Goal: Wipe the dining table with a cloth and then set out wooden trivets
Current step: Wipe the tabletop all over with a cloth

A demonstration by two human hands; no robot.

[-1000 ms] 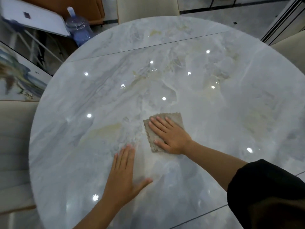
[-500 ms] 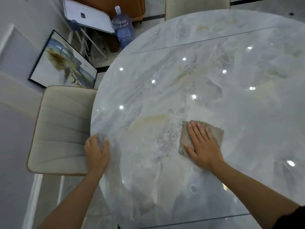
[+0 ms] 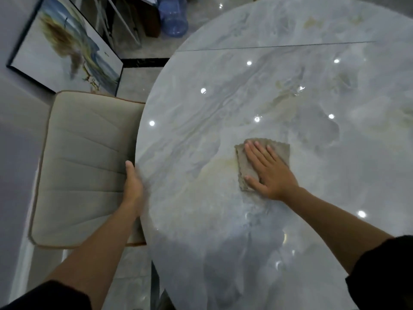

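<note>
Wipe in progress, cloth [image 3: 262, 162] mid-table [image 3: 290, 220].
Your right hand [image 3: 271, 173] lies flat, fingers spread, pressing the cloth on the marble. Your left hand [image 3: 133, 189] curls over the table's left rim beside the chair [image 3: 82, 166]; fingers hidden, grip unclear.

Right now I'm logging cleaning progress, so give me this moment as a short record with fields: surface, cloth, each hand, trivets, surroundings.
surface: round marble-look table, glossy, with light reflections
cloth: beige cloth lying flat on the table
right hand: right hand pressed flat on the cloth, fingers spread
left hand: left hand at the table's left edge, beside the chair
trivets: none in view
surroundings: beige chair at left; framed picture and water bottle on the floor
</note>
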